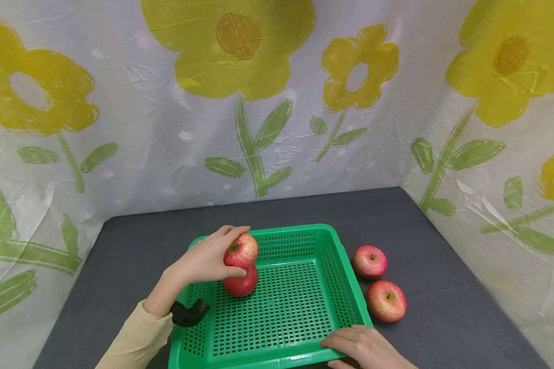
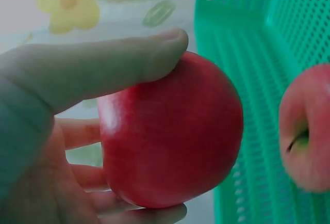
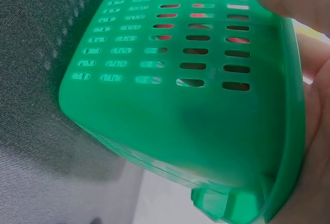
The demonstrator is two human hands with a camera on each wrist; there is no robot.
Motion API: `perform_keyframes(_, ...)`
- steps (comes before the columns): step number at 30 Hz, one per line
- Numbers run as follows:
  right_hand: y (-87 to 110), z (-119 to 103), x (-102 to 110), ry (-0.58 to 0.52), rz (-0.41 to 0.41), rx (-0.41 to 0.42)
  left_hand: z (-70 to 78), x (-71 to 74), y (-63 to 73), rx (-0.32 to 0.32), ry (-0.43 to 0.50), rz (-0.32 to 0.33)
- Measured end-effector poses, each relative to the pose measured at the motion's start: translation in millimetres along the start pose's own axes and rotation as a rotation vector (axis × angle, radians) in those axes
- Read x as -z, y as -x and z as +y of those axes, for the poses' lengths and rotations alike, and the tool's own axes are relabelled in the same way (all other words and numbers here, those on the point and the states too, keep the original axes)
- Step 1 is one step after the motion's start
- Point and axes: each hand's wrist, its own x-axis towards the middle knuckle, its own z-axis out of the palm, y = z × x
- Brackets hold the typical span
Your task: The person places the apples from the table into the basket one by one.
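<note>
My left hand point(image 1: 206, 260) grips a red apple point(image 1: 243, 250) above the left part of a green plastic basket point(image 1: 331, 241). In the left wrist view, the thumb lies along one side of the gripped apple point(image 2: 170, 136) and the fingers curl round the other. A second apple point(image 1: 240, 285) sits inside the basket, below the held one and partly covered by it in the head view. At the basket's near right corner, my right hand point(image 1: 357, 342) holds the rim, with fingers over the inside. The right wrist view shows the basket's slotted outer wall point(image 3: 170, 110) beside that hand.
Two more apples, one farther back point(image 1: 370, 262) and one nearer point(image 1: 386, 301), stand on the dark tabletop point(image 1: 448, 287) right of the basket. A flower-printed sheet point(image 1: 166, 148) hangs around the table. A black wrist device point(image 1: 189, 313) overlaps the basket's left side.
</note>
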Motion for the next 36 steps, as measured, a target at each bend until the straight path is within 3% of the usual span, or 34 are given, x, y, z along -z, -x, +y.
perform_keyframes(8,-1.5,-1,1,-0.001,0.004,-0.004,11.3,-18.2,-22.1,-0.041,0.005,-0.08)
perform_keyframes(18,-0.5,-3,2,-0.002,-0.037,-0.067,14.2,-41.5,-36.5,-0.048,-0.025,-0.147)
perform_keyframes(25,0.4,0,1,0.017,-0.02,-0.008,18.9,-62.1,-47.4,-0.071,-0.064,-0.199)
perform_keyframes(36,1.4,1,0,0.004,-0.028,-0.014,22.7,-82.7,-59.8,-0.081,-0.107,-0.226)
